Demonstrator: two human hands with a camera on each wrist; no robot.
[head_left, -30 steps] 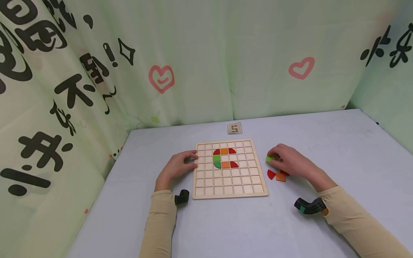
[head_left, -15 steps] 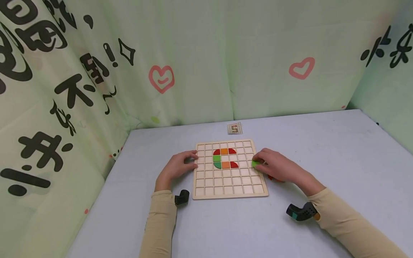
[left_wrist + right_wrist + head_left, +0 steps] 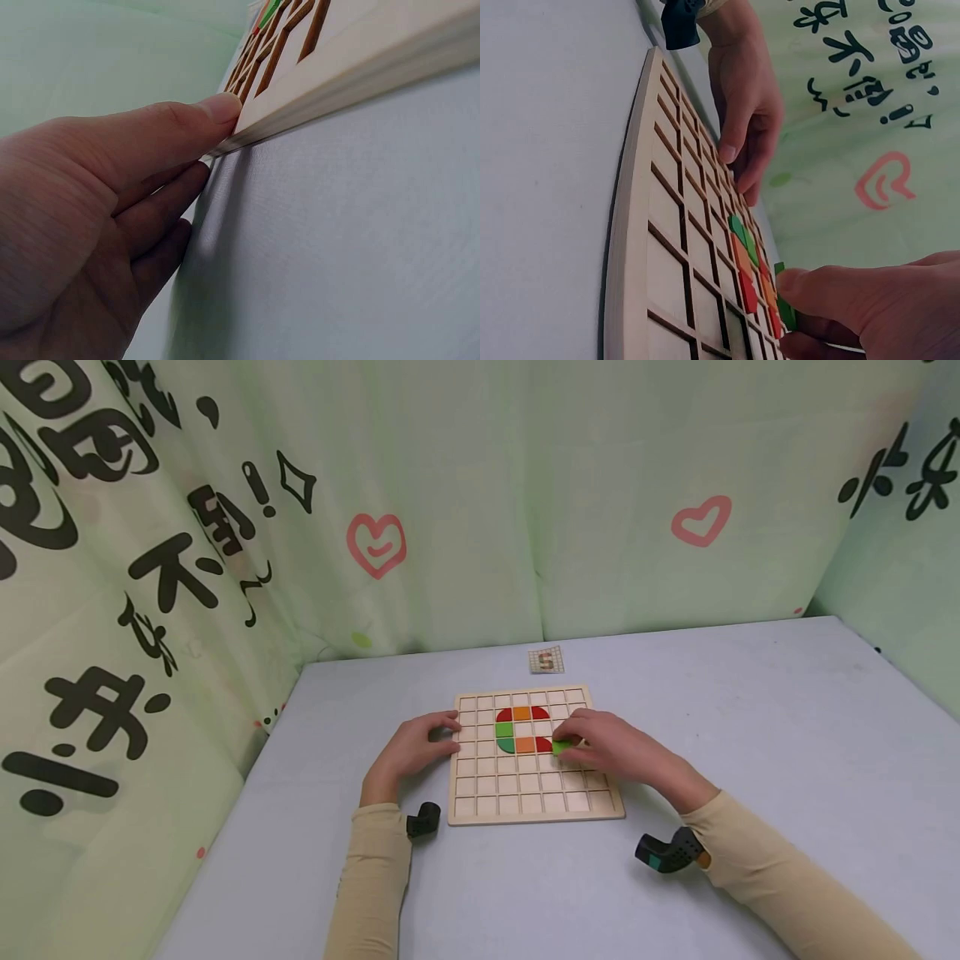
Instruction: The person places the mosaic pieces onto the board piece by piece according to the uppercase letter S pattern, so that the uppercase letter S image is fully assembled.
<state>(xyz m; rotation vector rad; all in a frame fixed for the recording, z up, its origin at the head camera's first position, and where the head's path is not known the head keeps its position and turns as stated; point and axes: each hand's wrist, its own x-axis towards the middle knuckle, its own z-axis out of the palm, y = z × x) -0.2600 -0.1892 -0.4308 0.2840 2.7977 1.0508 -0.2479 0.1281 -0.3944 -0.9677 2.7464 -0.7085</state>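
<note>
A wooden grid board (image 3: 534,817) lies flat on the table. Red, orange and green tiles (image 3: 521,744) fill some of its squares in a C-like outline. My left hand (image 3: 408,750) rests at the board's left edge, thumb and fingertips touching the frame; the left wrist view shows the thumb (image 3: 172,135) laid straight at the rim. Between thumb and fingers my right hand (image 3: 618,746) pinches a bright green tile (image 3: 560,747), held over the board just right of the lower red tile. In the right wrist view that green tile (image 3: 784,304) stands on edge.
A small printed card (image 3: 546,660) with a grid pattern lies behind the board near the table's back edge. The right hand and forearm cover the spot where loose tiles lay. A pale green curtain (image 3: 465,568) hangs behind the table.
My right hand has carried the green tile leftward from the loose tiles to over the board, beside the lower red tile. The left hand has stayed at the board's edge.
</note>
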